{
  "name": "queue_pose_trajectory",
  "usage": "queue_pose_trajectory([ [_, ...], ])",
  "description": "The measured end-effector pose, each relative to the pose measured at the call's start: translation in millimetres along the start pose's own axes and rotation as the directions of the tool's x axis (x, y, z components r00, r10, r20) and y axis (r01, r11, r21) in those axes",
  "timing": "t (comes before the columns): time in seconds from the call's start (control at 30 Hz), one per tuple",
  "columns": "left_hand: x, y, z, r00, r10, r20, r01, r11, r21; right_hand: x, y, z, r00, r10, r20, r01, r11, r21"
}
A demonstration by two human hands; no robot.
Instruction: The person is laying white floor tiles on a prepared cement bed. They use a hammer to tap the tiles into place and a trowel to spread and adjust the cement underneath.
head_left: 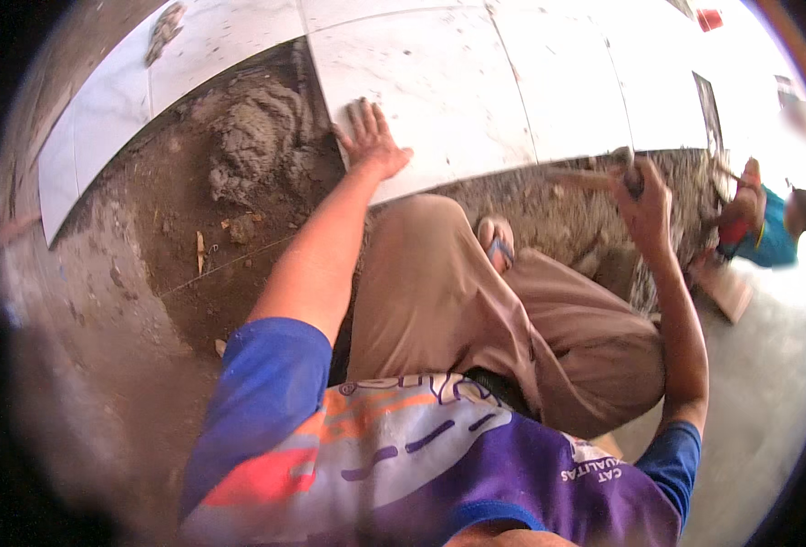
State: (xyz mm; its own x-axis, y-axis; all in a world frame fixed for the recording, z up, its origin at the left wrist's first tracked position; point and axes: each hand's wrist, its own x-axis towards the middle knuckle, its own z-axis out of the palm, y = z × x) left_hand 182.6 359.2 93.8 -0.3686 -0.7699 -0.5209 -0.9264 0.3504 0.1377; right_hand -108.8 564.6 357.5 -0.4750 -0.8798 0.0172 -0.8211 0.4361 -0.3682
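Observation:
My left hand [373, 146] lies flat with its fingers spread on a white tile [439, 100], near the tile's left corner. My right hand [644, 205] is closed round a wooden-handled tool [580, 179] at the near edge of the tiles. Its pale handle points left, and a dark grey part shows at my fingers. Blur hides the exact kind of tool. Left of the tile, a heap of wet grey mortar [261, 137] is spread on the dirt.
More white tiles [102, 132] run along the far left, with a mortar lump [164, 35] on one. A string [230, 264] crosses the bare soil. At the right is another person in a teal shirt [767, 228], near a wooden block [723, 290]. A red container [709, 19] stands far off.

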Motion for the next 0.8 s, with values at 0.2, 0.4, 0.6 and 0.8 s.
queue_pose_trajectory([
  [0.2, -7, 16, 10, 0.995, 0.050, -0.084, -0.045, 0.997, 0.055, 17, 34, 4, 0.982, -0.126, -0.138, 0.123, 0.992, -0.030],
  [0.4, -4, 25, 14, 0.999, 0.017, -0.041, -0.015, 0.999, 0.034, 56, 43, 52, 0.986, -0.150, -0.068, 0.158, 0.979, 0.132],
  [0.6, -7, 24, 24, 0.995, 0.019, -0.093, -0.019, 1.000, 0.009, 64, 40, 86, 0.990, -0.130, 0.055, 0.126, 0.989, 0.083],
  [0.8, -5, 9, 16, 0.995, 0.049, -0.091, -0.049, 0.999, 0.001, 72, 16, 90, 0.965, -0.256, 0.057, 0.250, 0.963, 0.106],
])
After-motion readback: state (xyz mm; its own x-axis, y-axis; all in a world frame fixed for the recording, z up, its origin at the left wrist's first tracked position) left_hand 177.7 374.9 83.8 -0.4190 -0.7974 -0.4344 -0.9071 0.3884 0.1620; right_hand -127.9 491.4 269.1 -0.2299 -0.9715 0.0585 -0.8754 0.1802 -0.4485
